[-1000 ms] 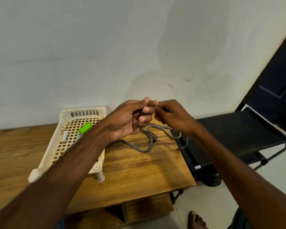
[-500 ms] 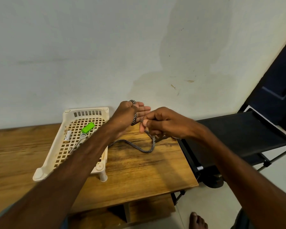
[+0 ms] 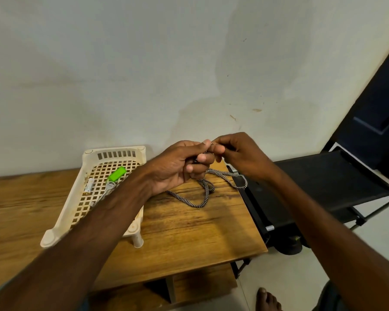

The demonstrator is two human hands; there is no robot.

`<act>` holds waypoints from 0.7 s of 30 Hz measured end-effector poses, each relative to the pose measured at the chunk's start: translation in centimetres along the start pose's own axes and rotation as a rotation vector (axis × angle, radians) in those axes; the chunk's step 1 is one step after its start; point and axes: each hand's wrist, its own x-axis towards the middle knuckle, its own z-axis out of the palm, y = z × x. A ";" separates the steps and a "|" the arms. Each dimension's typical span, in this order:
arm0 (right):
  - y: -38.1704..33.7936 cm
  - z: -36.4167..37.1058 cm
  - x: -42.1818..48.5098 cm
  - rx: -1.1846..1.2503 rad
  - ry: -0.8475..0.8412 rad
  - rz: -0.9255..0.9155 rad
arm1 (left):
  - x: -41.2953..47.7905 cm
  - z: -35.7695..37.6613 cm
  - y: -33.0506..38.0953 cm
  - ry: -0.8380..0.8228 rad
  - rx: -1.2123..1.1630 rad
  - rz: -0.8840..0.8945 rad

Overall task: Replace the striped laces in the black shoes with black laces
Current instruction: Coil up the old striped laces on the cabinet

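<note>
Both your hands meet above the wooden desk [image 3: 189, 243]: your left hand [image 3: 177, 168] curls its fingers around the black-and-white striped rope lace [image 3: 198, 206], your right hand [image 3: 239, 153] pinches its end just beside, and the loose rest lies below them.

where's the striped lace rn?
Head view, centre: the striped lace is gripped in the left hand and pinched by the right hand above the wooden table, slack looped on its top just right of the white basket.

Bare forearms [image 3: 112, 221], bare foot [image 3: 266, 299], dark garment [image 3: 331, 298]
</note>
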 end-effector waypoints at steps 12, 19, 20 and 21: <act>-3.0 3.1 -0.3 -0.066 -0.422 -0.021 | 0.9 -0.9 -0.2 0.383 -0.034 0.230; -2.6 1.4 -0.1 -0.147 -0.277 -0.163 | 0.4 -0.8 -0.4 0.497 0.587 0.075; -2.3 1.1 0.0 -0.171 -0.196 -0.192 | 0.4 -0.6 -0.3 0.461 0.601 0.064; -2.0 0.8 0.1 -0.175 -0.116 -0.212 | 0.3 -0.4 -0.3 0.425 0.600 0.057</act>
